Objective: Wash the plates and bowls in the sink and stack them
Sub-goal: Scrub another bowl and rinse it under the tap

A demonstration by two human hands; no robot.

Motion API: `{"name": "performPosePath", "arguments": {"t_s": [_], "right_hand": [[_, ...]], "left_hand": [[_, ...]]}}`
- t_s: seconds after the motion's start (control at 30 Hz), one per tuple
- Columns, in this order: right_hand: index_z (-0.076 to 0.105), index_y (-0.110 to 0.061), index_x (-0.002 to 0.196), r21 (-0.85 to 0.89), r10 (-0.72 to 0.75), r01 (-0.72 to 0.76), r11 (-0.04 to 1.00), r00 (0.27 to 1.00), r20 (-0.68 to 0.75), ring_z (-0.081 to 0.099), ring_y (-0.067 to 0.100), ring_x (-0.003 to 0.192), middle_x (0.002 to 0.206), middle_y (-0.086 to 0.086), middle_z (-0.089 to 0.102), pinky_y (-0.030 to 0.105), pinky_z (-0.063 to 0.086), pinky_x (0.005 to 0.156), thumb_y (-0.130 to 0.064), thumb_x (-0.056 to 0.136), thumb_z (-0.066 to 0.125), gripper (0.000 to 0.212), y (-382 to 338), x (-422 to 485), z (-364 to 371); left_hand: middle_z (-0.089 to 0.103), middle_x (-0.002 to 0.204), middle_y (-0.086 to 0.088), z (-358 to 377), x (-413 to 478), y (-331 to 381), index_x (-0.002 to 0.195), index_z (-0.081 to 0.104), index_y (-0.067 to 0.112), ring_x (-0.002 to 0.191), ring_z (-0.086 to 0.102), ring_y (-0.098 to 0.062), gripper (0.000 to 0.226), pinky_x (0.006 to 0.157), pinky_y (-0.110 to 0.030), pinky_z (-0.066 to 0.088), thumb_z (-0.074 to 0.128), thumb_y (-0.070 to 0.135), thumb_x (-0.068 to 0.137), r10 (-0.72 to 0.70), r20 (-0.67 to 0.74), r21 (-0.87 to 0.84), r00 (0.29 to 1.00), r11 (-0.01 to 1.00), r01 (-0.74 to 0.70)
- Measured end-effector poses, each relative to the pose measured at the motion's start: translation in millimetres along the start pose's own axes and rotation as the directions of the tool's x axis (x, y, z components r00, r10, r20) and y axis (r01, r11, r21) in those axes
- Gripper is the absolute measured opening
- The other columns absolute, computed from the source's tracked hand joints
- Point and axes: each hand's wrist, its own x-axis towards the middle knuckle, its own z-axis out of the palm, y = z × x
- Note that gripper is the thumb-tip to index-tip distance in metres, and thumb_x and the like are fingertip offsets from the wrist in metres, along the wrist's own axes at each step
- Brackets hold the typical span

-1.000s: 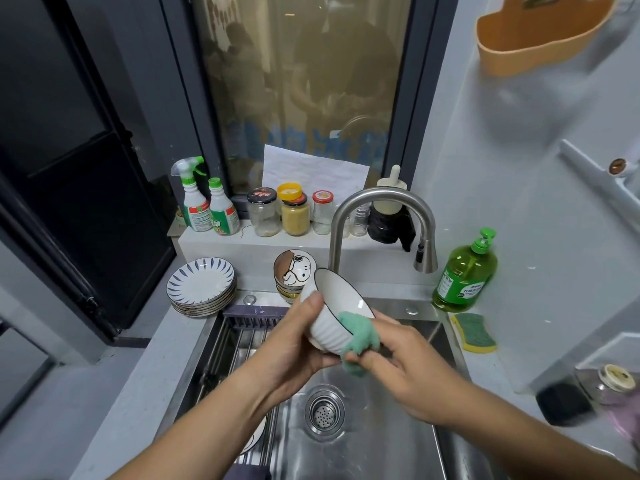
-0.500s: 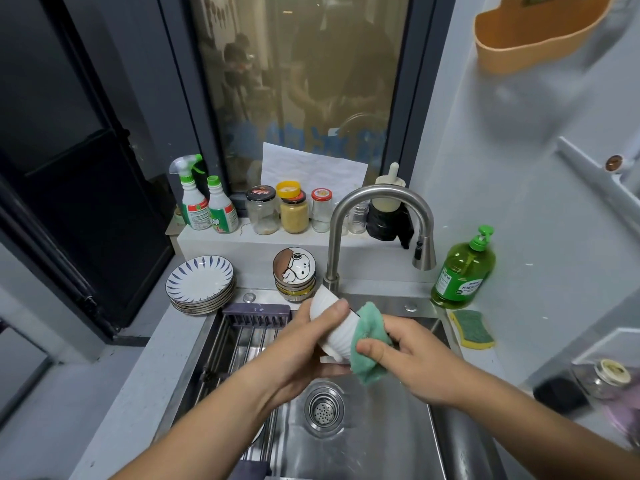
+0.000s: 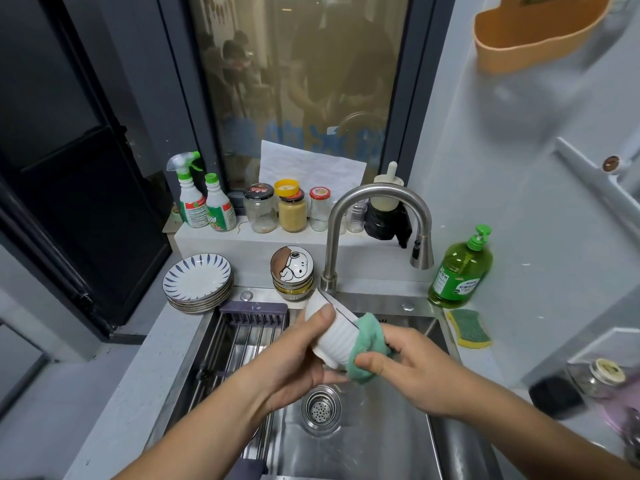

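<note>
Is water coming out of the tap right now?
No, no stream falls from the faucet into the sink.

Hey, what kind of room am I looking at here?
Most likely a small home kitchen, at the washing-up spot: a steel sink with a curved faucet, a green dish soap bottle beside it, and stacked plates on the counter.

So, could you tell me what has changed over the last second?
The left hand has turned the white bowl so its ribbed outside, not its inside, faces the camera. The right hand keeps the green cloth on its rim. The stacked plates and bowls have not moved.
</note>
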Motion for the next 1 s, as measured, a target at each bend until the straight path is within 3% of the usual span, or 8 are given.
{"name": "performPosePath", "arguments": {"t_s": [0.13,0.23,0.3,0.4,0.53,0.77,0.87,1.0], "right_hand": [[0.068,-0.017,0.099,-0.285,-0.195,0.212,0.935,0.977,0.089,0.061,0.012,0.103,0.104,-0.005,0.067,0.041,0.044,0.101,-0.045,0.093,0.057,0.031,-4,-2,-2],[0.068,-0.025,0.110,-0.404,-0.217,0.250,0.880,0.968,0.127,0.052,-0.002,0.124,0.121,-0.014,0.064,0.028,0.012,0.123,-0.047,0.093,0.054,0.032,-3,1,-11],[0.069,-0.025,0.106,-0.379,-0.186,0.207,0.902,0.978,0.090,0.055,0.000,0.119,0.113,-0.011,0.067,0.032,0.013,0.124,-0.049,0.092,0.054,0.032,-1,3,-11],[0.070,-0.023,0.107,0.003,-0.092,0.092,0.996,0.994,-0.056,0.062,0.004,0.114,0.106,-0.011,0.073,0.030,0.038,0.111,-0.041,0.090,0.064,0.026,-4,2,2],[0.068,-0.004,0.103,0.523,0.118,0.012,0.852,0.970,-0.214,0.073,0.019,0.090,0.098,0.009,0.077,0.026,0.057,0.077,-0.044,0.079,0.074,0.047,-3,5,8],[0.063,-0.003,0.123,0.848,0.243,0.060,0.527,0.945,-0.218,0.064,0.032,0.118,0.126,0.022,0.067,0.049,0.049,0.103,-0.046,0.053,0.095,0.088,-3,17,-4],[0.064,-0.011,0.122,0.807,0.281,0.116,0.579,0.901,-0.331,0.066,0.027,0.116,0.122,0.013,0.071,0.045,0.053,0.099,-0.033,0.079,0.075,0.049,-6,18,0],[0.066,-0.031,0.117,0.438,0.167,0.138,0.888,0.791,-0.589,0.065,0.009,0.116,0.117,-0.013,0.072,0.032,0.052,0.101,-0.019,0.099,0.056,0.024,-7,16,9]], "left_hand": [[0.063,0.133,-0.032,2,-8,7,0.126,0.071,0.004,0.111,0.067,-0.042,0.099,0.099,-0.063,0.048,0.085,0.073,0.056,-0.026,0.084,-0.095,0.996,0.995,0.034],[0.052,0.144,-0.035,-7,-4,8,0.139,0.061,0.002,0.117,0.061,-0.045,0.110,0.113,-0.073,0.028,0.065,0.086,0.067,-0.122,0.159,-0.135,0.980,0.980,0.144],[0.049,0.147,-0.034,-10,0,10,0.143,0.057,0.003,0.120,0.056,-0.045,0.113,0.117,-0.073,0.022,0.044,0.093,0.076,-0.162,0.184,-0.168,0.969,0.967,0.193],[0.056,0.140,-0.029,1,5,9,0.140,0.060,0.003,0.124,0.053,-0.042,0.109,0.117,-0.063,0.026,0.036,0.092,0.082,-0.145,0.166,-0.206,0.975,0.962,0.178],[0.056,0.148,-0.022,10,5,7,0.146,0.055,0.010,0.140,0.048,-0.039,0.083,0.120,-0.055,0.028,0.044,0.072,0.092,0.038,0.036,-0.220,0.999,0.975,-0.030],[0.061,0.132,-0.016,-11,6,8,0.148,0.050,0.014,0.121,0.057,-0.033,0.106,0.100,-0.052,0.055,0.101,0.029,0.057,0.162,0.069,-0.161,0.984,0.976,-0.150],[0.069,0.115,-0.011,-11,7,7,0.137,0.060,0.018,0.103,0.068,-0.027,0.100,0.090,-0.053,0.059,0.104,0.025,0.047,0.189,-0.005,-0.152,0.982,0.970,-0.188],[0.074,0.097,-0.007,1,2,11,0.127,0.062,0.021,0.081,0.073,-0.021,0.070,0.080,-0.049,0.063,0.088,0.009,0.063,0.215,-0.093,-0.091,0.972,0.971,-0.223]]}}
